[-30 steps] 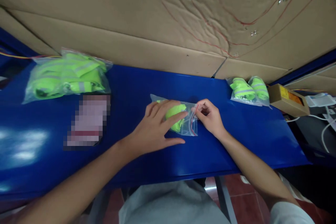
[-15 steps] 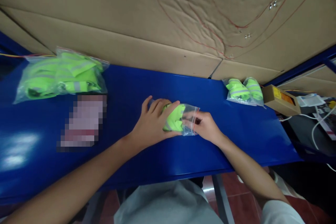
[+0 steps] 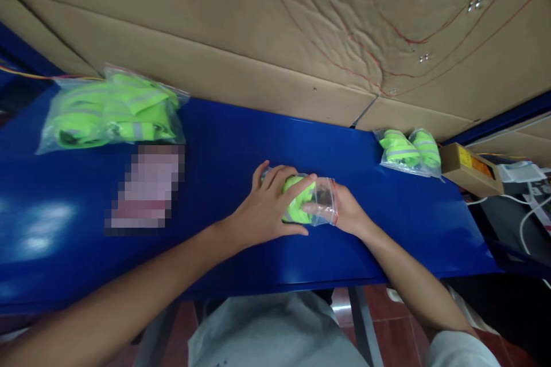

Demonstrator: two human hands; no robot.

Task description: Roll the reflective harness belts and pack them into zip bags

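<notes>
A clear plastic bag [image 3: 323, 200] with a rolled neon-green item [image 3: 300, 206] inside lies on the blue table [image 3: 241, 132], near its middle. My left hand [image 3: 269, 206] is wrapped over the bag's left part, its fingers curved round the green roll and its thumb at the near side. The fingers of my right hand [image 3: 348, 209] reach into the bag's open right end, one of them visible through the plastic beside the roll. The red-striped mouth of the bag lies around these fingers.
Large clear bags of green reflective items [image 3: 124, 109] lie at the back left, above a pixelated flat object [image 3: 148, 183]. Back right are two small bagged green rolls [image 3: 402, 151], a cardboard box [image 3: 469, 169] and white cables. A brown cardboard panel [image 3: 215, 63] stands behind the table.
The view has shifted, so the scene sits a little further right. My right hand's fingers have gone deeper into the bag's right end. My left hand still covers the left part.
</notes>
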